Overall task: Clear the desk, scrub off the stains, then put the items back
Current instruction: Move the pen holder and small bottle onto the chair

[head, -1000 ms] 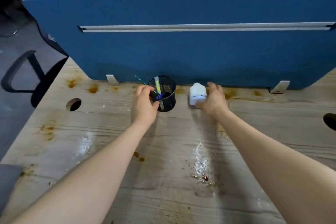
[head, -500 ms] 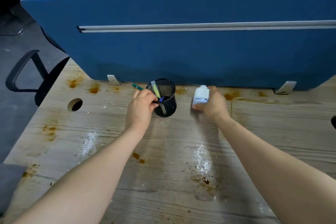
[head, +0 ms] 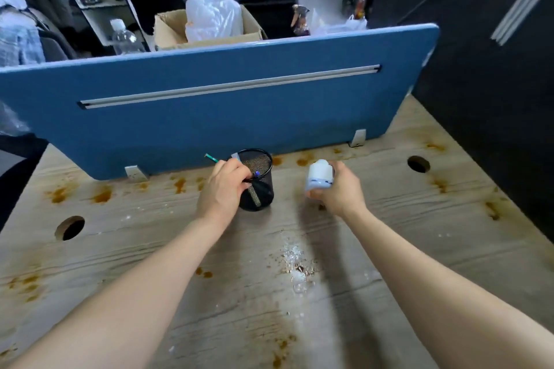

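Desk [head: 389, 249] of pale wood grain fills the view, blotched with orange-brown stains [head: 102, 195] along its far edge, down its left and right edges and near its front edge, with a patch of white powdery residue and brown crumbs [head: 295, 263] near its middle. A blue fabric divider panel [head: 209, 126] with a grey rail across it stands along the far edge on metal brackets. Two round cable holes are cut through the desktop, one by the left edge [head: 69, 228] and one toward the far right corner [head: 418, 163]. Behind the panel, a cardboard box [head: 168, 25] holds a white plastic bag, and a clear water bottle [head: 126, 37] stands to its left. A black mesh pen holder [head: 257, 180] stands upright just in front of the panel, about midway along the far edge, with pens inside. The left hand [head: 223, 189] grips its near-left rim, fingers curled over the edge and around the pens, and a green pencil [head: 211, 157] sticks out past the knuckles toward the panel. The right hand [head: 338, 189] is just to the right of the holder and apart from it, fingers and thumb wrapped round the lower half of a small white bottle-shaped container [head: 320, 174] with a bluish band; whether that container rests on the desk or is raised above it I cannot tell.
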Available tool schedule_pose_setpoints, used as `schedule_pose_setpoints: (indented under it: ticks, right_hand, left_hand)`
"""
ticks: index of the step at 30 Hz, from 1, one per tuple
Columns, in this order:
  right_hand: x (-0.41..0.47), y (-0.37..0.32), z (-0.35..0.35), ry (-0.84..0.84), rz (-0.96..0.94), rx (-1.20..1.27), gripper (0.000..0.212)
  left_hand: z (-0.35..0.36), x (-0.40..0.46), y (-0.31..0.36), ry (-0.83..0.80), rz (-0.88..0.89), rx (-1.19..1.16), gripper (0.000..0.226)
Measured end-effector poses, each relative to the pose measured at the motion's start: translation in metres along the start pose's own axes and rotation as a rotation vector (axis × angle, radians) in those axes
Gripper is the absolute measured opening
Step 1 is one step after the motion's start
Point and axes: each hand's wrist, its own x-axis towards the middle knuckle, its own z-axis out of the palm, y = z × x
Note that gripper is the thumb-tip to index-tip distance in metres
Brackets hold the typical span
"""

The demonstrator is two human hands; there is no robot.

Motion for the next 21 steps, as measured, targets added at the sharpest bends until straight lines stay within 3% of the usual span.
schedule_pose_setpoints:
  ticks: [6,9,21]
  right_hand:
    - [-0.098,0.027,-0.054,0.254,0.124,0.071,0.047]
    - [-0.152,0.052,-0.080,0.351,0.202,0.079,0.055]
    - [-0.349,0.196,-0.194,0.754,0.482,0.155,0.053]
  left_hand:
    - [-0.005,-0.018,0.071,-0.072,0.259,-0.139,0.011]
    - [-0.003,-0.037,0.116,-0.137,0.380,-0.214,0.010]
    - [0.036,-0.155,0.335,-0.319,0.894,-0.378,0.012]
